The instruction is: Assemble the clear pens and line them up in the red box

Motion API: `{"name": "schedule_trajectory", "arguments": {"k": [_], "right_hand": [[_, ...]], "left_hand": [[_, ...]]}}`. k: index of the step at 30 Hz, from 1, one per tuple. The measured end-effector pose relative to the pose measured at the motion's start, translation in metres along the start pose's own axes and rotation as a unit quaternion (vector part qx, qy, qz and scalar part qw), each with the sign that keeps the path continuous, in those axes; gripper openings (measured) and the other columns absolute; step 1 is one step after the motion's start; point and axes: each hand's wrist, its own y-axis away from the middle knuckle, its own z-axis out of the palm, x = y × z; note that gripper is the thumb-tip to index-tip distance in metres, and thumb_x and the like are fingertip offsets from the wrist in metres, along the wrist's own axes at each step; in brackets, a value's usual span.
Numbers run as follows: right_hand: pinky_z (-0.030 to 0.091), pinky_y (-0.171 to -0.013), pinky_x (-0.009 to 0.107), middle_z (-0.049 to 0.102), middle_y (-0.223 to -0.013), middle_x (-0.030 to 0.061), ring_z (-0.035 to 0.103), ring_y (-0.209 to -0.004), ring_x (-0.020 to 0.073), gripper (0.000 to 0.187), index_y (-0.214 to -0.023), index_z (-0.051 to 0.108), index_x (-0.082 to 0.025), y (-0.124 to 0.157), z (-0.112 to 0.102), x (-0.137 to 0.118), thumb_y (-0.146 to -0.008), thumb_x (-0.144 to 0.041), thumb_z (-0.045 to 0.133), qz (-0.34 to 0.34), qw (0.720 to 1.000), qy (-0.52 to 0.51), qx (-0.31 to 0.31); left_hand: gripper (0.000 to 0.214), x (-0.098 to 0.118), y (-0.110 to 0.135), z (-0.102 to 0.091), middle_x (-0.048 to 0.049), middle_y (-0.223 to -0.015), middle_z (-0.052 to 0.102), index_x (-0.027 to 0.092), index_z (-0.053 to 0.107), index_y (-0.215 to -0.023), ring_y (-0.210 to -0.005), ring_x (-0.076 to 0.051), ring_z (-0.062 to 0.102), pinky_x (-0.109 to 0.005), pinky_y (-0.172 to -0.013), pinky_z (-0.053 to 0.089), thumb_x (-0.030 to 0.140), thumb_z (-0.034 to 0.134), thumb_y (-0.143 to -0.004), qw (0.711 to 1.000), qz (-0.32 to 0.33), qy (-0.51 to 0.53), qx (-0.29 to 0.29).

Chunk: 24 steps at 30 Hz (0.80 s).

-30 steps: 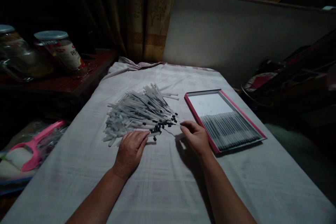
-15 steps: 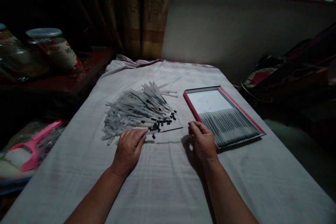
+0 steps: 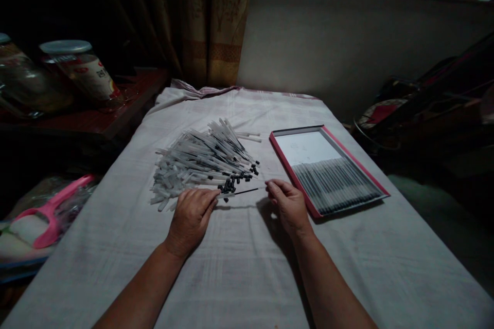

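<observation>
I am gripping a translucent pen barrel (image 3: 227, 196) in the left hand (image 3: 192, 214), while the right hand (image 3: 285, 204), beside the red-sided box (image 3: 281, 154), is apparently pinching the pale end of a dark refill (image 3: 246, 192). The refill is spanning the gap between hands, reaching the barrel near the black caps (image 3: 231, 183); I am not managing to tell whether its end is inside. I am judging that working well is meaning barrel steady, refill in line, pressure light, nothing bending.

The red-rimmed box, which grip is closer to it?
Right: the right grip is just beside the red-rimmed box; the left grip is farther left, near the piled tubes.
</observation>
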Motion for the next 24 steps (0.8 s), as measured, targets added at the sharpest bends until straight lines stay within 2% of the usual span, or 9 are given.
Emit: {"name": "schedule_trajectory", "arguments": {"k": [2, 5, 7, 10, 13, 16, 19, 22, 24], "right_hand": [[0.048, -0.058, 0.028, 0.071, -0.075, 0.005, 0.062, -0.067, 0.0165, 0.028, -0.086, 0.078, -0.018, 0.007, 0.009, 0.002, -0.074, -0.042, 0.071, -0.016, 0.997, 0.031, -0.07], [0.053, -0.068, 0.031, 0.074, -0.09, 0.0047, 0.067, -0.076, 0.0176, 0.044, -0.12, 0.069, -0.021, 0.017, 0.022, 0.005, -0.078, -0.034, 0.067, -0.044, 0.976, 0.084, -0.194], [0.053, -0.077, 0.032, 0.073, -0.096, 0.005, 0.068, -0.083, 0.0178, 0.047, -0.129, 0.063, -0.021, 0.022, 0.03, 0.005, -0.082, -0.028, 0.064, -0.082, 0.958, 0.163, -0.221], [0.049, -0.086, 0.031, 0.073, -0.1, 0.0072, 0.066, -0.093, 0.0193, 0.027, -0.111, 0.07, -0.02, 0.025, 0.041, 0.001, -0.087, -0.023, 0.059, -0.153, 0.903, 0.34, -0.215], [0.047, -0.081, 0.028, 0.071, -0.098, 0.0072, 0.065, -0.093, 0.0202, 0.019, -0.101, 0.072, -0.022, 0.026, 0.055, -0.006, -0.089, -0.029, 0.06, -0.164, 0.84, 0.471, -0.215], [0.046, -0.077, 0.028, 0.07, -0.098, 0.0078, 0.065, -0.091, 0.0209, 0.017, -0.096, 0.072, -0.022, 0.026, 0.066, -0.008, -0.089, -0.029, 0.059, -0.158, 0.816, 0.517, -0.204], [0.047, -0.078, 0.029, 0.071, -0.095, 0.0074, 0.064, -0.089, 0.0206, 0.014, -0.09, 0.071, -0.02, 0.026, 0.064, -0.003, -0.086, -0.022, 0.058, -0.153, 0.864, 0.438, -0.194], [0.049, -0.07, 0.029, 0.07, -0.079, 0.0032, 0.063, -0.074, 0.0181, 0.012, -0.083, 0.069, -0.02, 0.026, 0.05, 0.006, -0.082, -0.026, 0.059, -0.085, 0.95, 0.239, -0.182], [0.049, -0.063, 0.029, 0.068, -0.072, 0.0013, 0.061, -0.066, 0.0167, 0.012, -0.081, 0.069, -0.021, 0.027, 0.039, 0.01, -0.078, -0.03, 0.063, -0.032, 0.981, 0.116, -0.155]], "left_hand": [[0.02, 0.001, 0.0, -0.001, -0.0066, -0.096, 0.073, 0.021, 0.064, -0.111, -0.09, -0.023, 0.066, -0.04, -0.086, 0.046, 0.022, 0.051, -0.097, 1.0, 0.0, 0.004, -0.007], [0.021, 0.001, -0.001, -0.002, -0.007, -0.098, 0.074, 0.021, 0.063, -0.113, -0.092, -0.023, 0.067, -0.04, -0.086, 0.046, 0.023, 0.05, -0.097, 1.0, -0.011, 0.009, -0.001], [0.022, 0.0, 0.0, -0.002, -0.0073, -0.099, 0.074, 0.02, 0.062, -0.114, -0.093, -0.023, 0.067, -0.039, -0.086, 0.047, 0.022, 0.049, -0.098, 1.0, -0.019, 0.008, 0.013], [0.022, -0.001, 0.0, -0.001, -0.0071, -0.099, 0.074, 0.02, 0.062, -0.115, -0.092, -0.023, 0.067, -0.038, -0.085, 0.047, 0.023, 0.048, -0.098, 0.999, -0.028, 0.009, 0.025], [0.022, -0.001, 0.0, 0.0, -0.007, -0.1, 0.074, 0.02, 0.061, -0.116, -0.091, -0.022, 0.067, -0.038, -0.086, 0.048, 0.023, 0.048, -0.098, 0.999, -0.031, 0.006, 0.033], [0.02, -0.001, 0.0, 0.0, -0.0068, -0.099, 0.074, 0.02, 0.06, -0.114, -0.09, -0.022, 0.067, -0.036, -0.083, 0.048, 0.022, 0.049, -0.097, 0.999, -0.025, 0.0, 0.042], [0.019, -0.002, 0.0, -0.002, -0.0066, -0.098, 0.074, 0.02, 0.06, -0.113, -0.09, -0.022, 0.067, -0.036, -0.081, 0.047, 0.021, 0.049, -0.097, 0.999, -0.027, 0.001, 0.042], [0.02, -0.001, 0.0, -0.003, -0.0064, -0.098, 0.074, 0.021, 0.062, -0.112, -0.091, -0.022, 0.067, -0.037, -0.082, 0.048, 0.022, 0.049, -0.097, 0.999, -0.034, 0.006, 0.03], [0.021, -0.001, 0.0, -0.003, -0.0063, -0.099, 0.074, 0.022, 0.063, -0.113, -0.091, -0.022, 0.067, -0.038, -0.083, 0.048, 0.023, 0.049, -0.097, 0.999, -0.028, 0.012, 0.016]]}}
